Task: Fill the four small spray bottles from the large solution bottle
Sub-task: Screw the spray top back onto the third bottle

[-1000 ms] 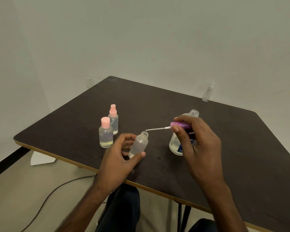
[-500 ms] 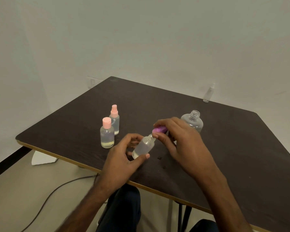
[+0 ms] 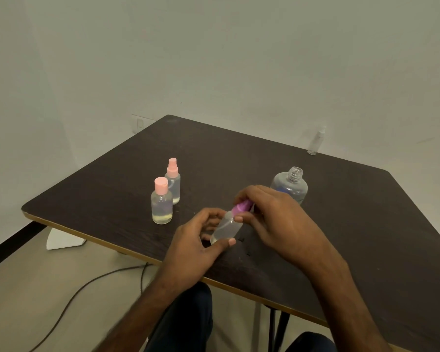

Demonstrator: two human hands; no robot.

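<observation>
Right now, on my feed, the left hand (image 3: 198, 240) has its fingers and thumb curled round a small clear bottle (image 3: 226, 228), holding it tilted low over the near part of the dark table (image 3: 366, 224), neck pointing up and away toward the right hand (image 3: 277, 219). I cannot tell whether the base touches the tabletop. The right hand pinches a purple spray cap (image 3: 241, 207) between thumb and fingertips, and that cap sits at the bottle's neck; how far it is screwed down I cannot make out. A little clear liquid shows in the bottom of the held bottle. Just behind the right hand stands the large bottle (image 3: 290, 186), upright, its threaded mouth uncapped, its lower part hidden by the knuckles. To the left, well apart from the hands, two small bottles stand upright, close together: the pink-capped bottle (image 3: 161, 204) is nearer me and holds a low layer of yellowish liquid, and the pink-sprayer bottle (image 3: 173, 182) just behind it has liquid low in it as well. A slim clear bottle (image 3: 315, 141) stands alone at the far edge of the table by the wall, too small for me to judge its contents. Beneath the table's left edge a white sheet (image 3: 62, 241) lies on the floor, and a dark cable (image 3: 69, 298) curves across the floor toward the person's legs.
</observation>
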